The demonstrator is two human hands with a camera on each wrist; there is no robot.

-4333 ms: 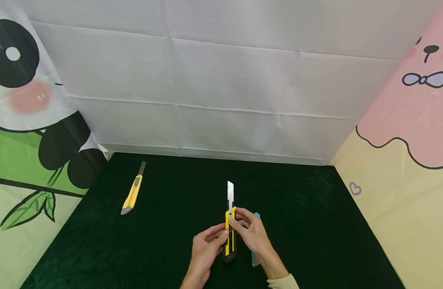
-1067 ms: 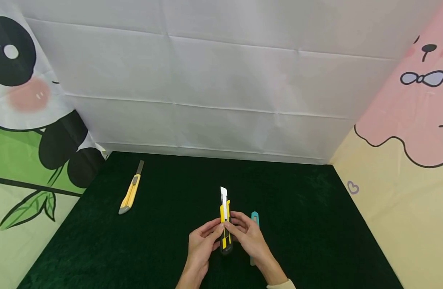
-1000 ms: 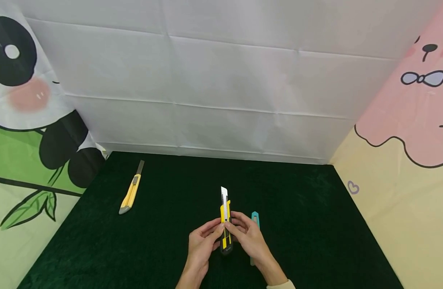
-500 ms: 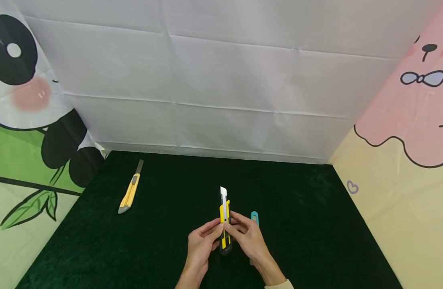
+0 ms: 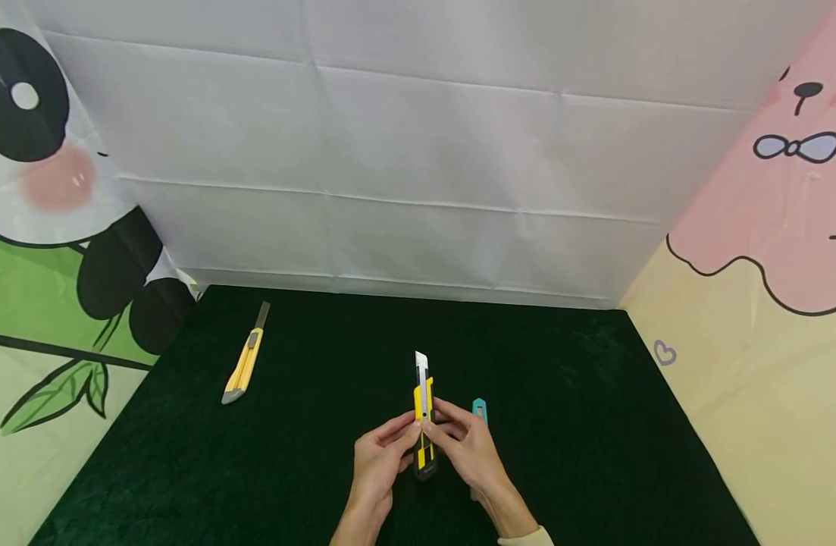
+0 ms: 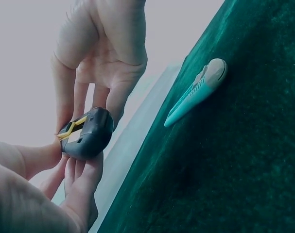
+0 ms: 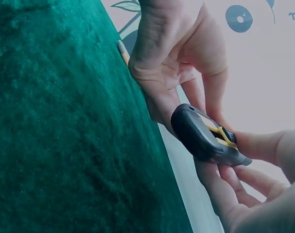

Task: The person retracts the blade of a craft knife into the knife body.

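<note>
In the head view, a yellow-and-black utility knife [image 5: 424,396] stands pointing away, its silver blade out at the far end. My left hand [image 5: 378,460] pinches its left side between thumb and fingers. From the right, my right hand [image 5: 474,449] grips it too, thumb on the upper face close to the left thumb. The knife is held above the green cloth. Both wrist views show its rounded black butt end, the knife [image 6: 94,133] lying between the two hands. A turquoise utility knife [image 5: 480,409] lies on the cloth, partly hidden behind my right hand and wrist.
A pale yellow utility knife [image 5: 243,364] lies at the left of the dark green cloth [image 5: 308,470], blade toward the back. A white sheet [image 5: 418,152] closes off the back. Printed cartoon hangings stand at the left [image 5: 56,303] and right [image 5: 765,341].
Since the oldest frame, both hands and the knife have shifted slightly left, and the right thumb has slid nearer the left thumb. Less blade shows past the black tip. Over the last second almost nothing moves.
</note>
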